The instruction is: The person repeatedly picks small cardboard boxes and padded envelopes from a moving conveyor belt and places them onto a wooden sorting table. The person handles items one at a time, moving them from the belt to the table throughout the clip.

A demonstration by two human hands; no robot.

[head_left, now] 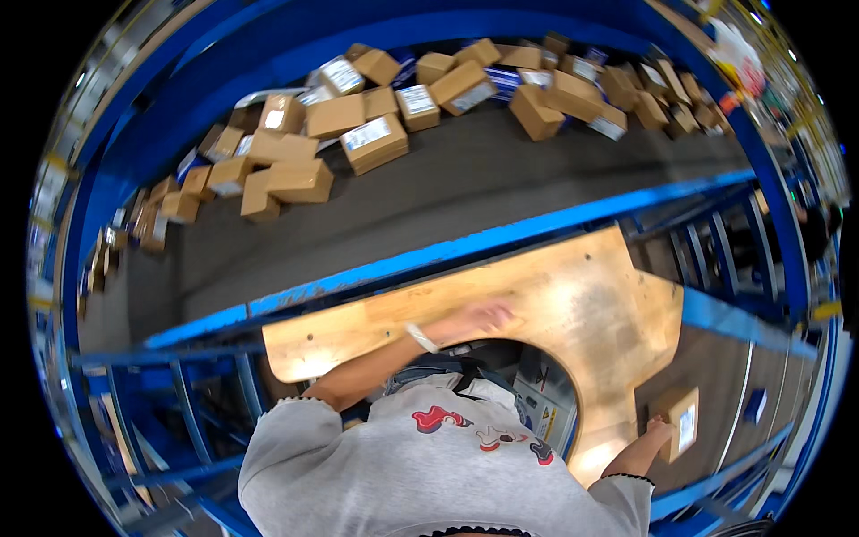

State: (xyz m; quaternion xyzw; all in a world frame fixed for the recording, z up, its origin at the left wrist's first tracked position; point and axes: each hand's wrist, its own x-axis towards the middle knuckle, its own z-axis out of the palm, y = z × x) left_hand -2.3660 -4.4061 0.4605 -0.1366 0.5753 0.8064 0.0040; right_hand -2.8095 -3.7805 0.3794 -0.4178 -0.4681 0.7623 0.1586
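Observation:
My left hand point(482, 317), blurred and wearing a pale band at the wrist, is over the wooden worktop point(402, 305) with nothing visible in it. Its fingers look spread. Off to the right, my right hand point(659, 429) grips the near left side of a cardboard box point(683, 419) with a white label on its face. That box is at the side belt point(718, 376), just past the worktop's right edge; whether it rests on the belt or is raised I cannot tell. Part of my right hand's grip is hidden by the box.
Beyond the worktop runs a wide dark conveyor belt point(436, 181) with a blue rail point(456, 245). Many cardboard boxes point(335, 115) are heaped along its far side. A small blue package point(755, 406) lies on the side belt. A person point(815, 231) stands at the far right.

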